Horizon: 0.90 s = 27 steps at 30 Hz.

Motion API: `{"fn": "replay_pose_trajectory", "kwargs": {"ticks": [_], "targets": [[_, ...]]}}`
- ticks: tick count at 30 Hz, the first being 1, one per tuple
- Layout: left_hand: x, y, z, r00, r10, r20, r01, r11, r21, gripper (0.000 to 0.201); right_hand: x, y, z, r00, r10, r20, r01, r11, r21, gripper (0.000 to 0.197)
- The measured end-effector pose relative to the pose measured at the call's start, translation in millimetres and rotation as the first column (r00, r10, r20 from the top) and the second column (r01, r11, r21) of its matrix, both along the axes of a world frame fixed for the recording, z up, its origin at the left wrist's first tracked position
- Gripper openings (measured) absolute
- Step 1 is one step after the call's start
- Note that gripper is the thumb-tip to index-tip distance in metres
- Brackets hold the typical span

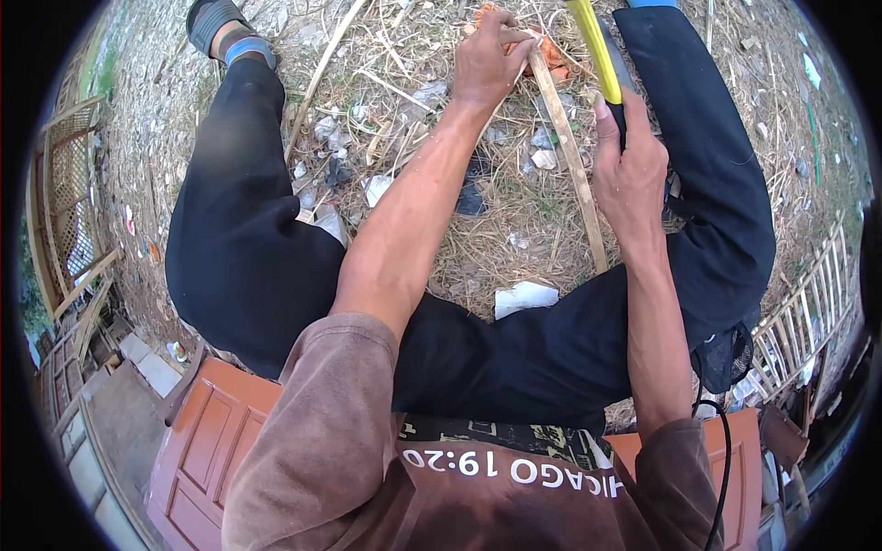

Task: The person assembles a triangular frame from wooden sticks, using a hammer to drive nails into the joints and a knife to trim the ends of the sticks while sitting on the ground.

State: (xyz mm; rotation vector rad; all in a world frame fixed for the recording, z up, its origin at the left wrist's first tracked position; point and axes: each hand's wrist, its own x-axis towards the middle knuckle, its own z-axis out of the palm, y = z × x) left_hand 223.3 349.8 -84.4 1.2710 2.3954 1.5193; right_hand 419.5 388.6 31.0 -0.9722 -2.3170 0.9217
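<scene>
With our left hand [489,72] pinched closed at the far end of the wooden strip [570,151] between our legs [707,151] and our right hand [630,165] gripping the yellow-handled tool [595,50], a misaimed stroke could injure the left.

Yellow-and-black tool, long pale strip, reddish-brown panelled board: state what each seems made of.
Yellow-and-black tool: glossy yellow, probably plastic or painted metal; matte black grip, maybe rubber.
Long pale strip: likely bare wood or bamboo, dull tan and streaked.
Reddish-brown panelled board: perhaps painted wood, its colour evenly covering moulded panels.
</scene>
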Motion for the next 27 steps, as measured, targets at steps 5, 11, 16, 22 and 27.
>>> {"fn": "replay_pose_trajectory", "kwargs": {"ticks": [5, 11, 16, 22, 27], "targets": [[-1.4, 0.9, -8.4, 0.993, 0.007, -0.120, -0.003, 1.000, 0.029, 0.043, 2.9, 2.6, -15.9, 0.988, 0.030, 0.154, -0.033, 0.999, 0.019, 0.023], [-1.5, -4.6, -6.5, 0.999, 0.015, -0.050, -0.016, 1.000, -0.008, 0.045, -3.5, -0.5, 3.5, 0.995, 0.032, -0.092, -0.030, 0.999, 0.024, 0.022], [-1.5, 5.1, -9.6, 0.998, 0.024, -0.058, -0.023, 1.000, 0.014, 0.046, 5.5, 6.5, -22.2, 0.976, 0.055, 0.211, -0.077, 0.993, 0.095, 0.022], [-4.0, 1.3, -10.0, 0.998, 0.032, 0.048, -0.032, 0.999, -0.005, 0.050, 0.4, -1.3, -11.1, 0.999, 0.026, -0.040, -0.026, 1.000, 0.014, 0.023], [-0.8, -0.1, -10.1, 1.000, 0.013, -0.025, -0.014, 0.998, -0.055, 0.052, 5.9, 1.3, -10.9, 0.996, 0.044, 0.079, -0.045, 0.999, 0.014, 0.023]]}}
